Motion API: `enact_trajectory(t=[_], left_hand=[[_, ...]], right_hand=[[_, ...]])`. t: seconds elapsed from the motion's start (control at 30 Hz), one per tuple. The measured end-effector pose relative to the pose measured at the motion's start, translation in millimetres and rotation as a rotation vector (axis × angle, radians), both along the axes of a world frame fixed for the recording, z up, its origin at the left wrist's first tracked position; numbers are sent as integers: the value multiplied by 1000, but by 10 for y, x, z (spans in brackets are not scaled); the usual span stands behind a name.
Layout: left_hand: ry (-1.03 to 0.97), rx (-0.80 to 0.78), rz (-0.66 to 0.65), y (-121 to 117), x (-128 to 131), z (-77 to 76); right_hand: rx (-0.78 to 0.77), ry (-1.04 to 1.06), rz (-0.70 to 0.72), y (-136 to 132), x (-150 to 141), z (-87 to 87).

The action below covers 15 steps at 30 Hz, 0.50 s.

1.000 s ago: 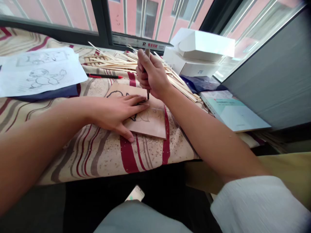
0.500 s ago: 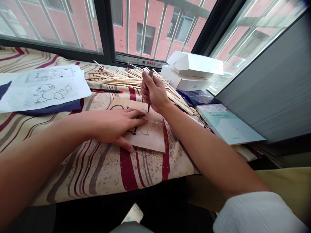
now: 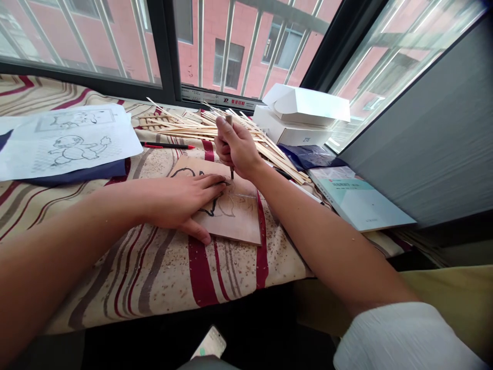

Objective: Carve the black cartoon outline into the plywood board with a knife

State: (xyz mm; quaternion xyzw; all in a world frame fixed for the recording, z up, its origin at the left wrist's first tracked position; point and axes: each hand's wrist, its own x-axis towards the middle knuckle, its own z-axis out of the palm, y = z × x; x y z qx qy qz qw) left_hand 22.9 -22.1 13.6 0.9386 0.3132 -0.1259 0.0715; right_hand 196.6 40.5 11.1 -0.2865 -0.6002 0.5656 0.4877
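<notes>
A thin wooden board [image 3: 239,216] with a dark cartoon outline lies on the striped cloth [image 3: 154,267]. My left hand [image 3: 181,200] lies flat on the board with its fingers stretched out, pressing it down. My right hand [image 3: 235,146] is closed in a fist round an upright carving tool [image 3: 230,149], whose tip touches the board just beyond my left fingertips.
A paper sheet [image 3: 65,139] with cartoon drawings lies at the left, a red-and-black pen [image 3: 167,146] beside it. Several thin wooden strips [image 3: 200,128] are piled behind the board. White boxes [image 3: 300,118] and a booklet [image 3: 358,198] sit at the right. A phone [image 3: 210,344] rests below.
The view tilted up over the last second, showing more window. My right hand with the tool has shifted slightly left along the board. My left hand stays flat.
</notes>
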Motion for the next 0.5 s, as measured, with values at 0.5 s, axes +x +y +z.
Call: enact_trajectory(t=[0.5], left_hand=[[-30, 78, -10, 23, 89, 38]], right_hand=[[-84, -82, 12, 70, -60, -2]])
